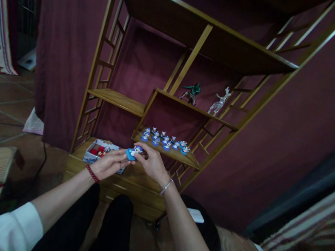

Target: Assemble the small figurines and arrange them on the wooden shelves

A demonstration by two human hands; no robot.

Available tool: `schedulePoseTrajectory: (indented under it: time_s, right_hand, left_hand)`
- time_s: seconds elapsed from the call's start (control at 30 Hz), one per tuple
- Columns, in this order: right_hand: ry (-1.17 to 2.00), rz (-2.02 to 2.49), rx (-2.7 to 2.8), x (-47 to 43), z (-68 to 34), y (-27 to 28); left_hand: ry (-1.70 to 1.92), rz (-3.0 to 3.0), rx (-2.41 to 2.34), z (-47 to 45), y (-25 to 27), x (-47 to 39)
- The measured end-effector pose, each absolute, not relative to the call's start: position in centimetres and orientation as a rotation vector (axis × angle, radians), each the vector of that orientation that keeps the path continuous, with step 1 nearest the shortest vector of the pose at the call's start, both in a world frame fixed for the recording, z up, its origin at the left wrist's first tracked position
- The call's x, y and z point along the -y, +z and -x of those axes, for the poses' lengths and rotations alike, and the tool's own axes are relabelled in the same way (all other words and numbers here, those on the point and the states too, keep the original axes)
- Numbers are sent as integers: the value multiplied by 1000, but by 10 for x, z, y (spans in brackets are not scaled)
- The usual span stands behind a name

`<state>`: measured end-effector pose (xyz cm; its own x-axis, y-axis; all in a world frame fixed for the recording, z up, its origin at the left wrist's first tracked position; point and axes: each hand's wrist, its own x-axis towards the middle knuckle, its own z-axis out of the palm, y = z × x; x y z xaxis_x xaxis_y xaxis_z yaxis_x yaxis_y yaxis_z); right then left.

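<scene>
Between my two hands is a small figurine (134,152) with purple hair and a round blue base. My left hand (111,165) grips the base with its fingertips, and a red bead bracelet circles that wrist. My right hand (152,162) pinches the figurine's other side, with a silver bangle on the wrist. Just beyond, similar figurines (166,145) stand in rows on a low wooden shelf (189,159). Behind my left hand, an open box (88,155) holds red and other small figures (100,151), partly hidden by the hand.
A dark green figure (192,93) and a clear deer figurine (220,102) stand on the shelf above. A bare wooden shelf (120,100) is at left. Right of my knees is a round black stool (210,232) with a white item on it.
</scene>
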<state>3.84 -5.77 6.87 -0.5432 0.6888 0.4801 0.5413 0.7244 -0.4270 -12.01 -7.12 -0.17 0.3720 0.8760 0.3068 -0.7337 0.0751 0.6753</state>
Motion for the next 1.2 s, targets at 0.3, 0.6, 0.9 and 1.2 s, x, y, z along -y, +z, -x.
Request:
schedulePoseTrajectory:
  time_s: [0.3, 0.6, 0.9, 1.2]
  right_hand:
    - [371, 904, 2302, 48, -36, 62]
    - [308, 897, 2383, 41, -35, 61]
    - [373, 882, 2405, 30, -43, 63]
    - [438, 875, 2423, 21, -47, 67]
  left_hand:
    - [1215, -801, -231, 119, -15, 62]
    - [1250, -706, -201, 108, -24, 54]
    - [1251, -605, -203, 98, -27, 47]
    - [1263, -596, -214, 97, -21, 46]
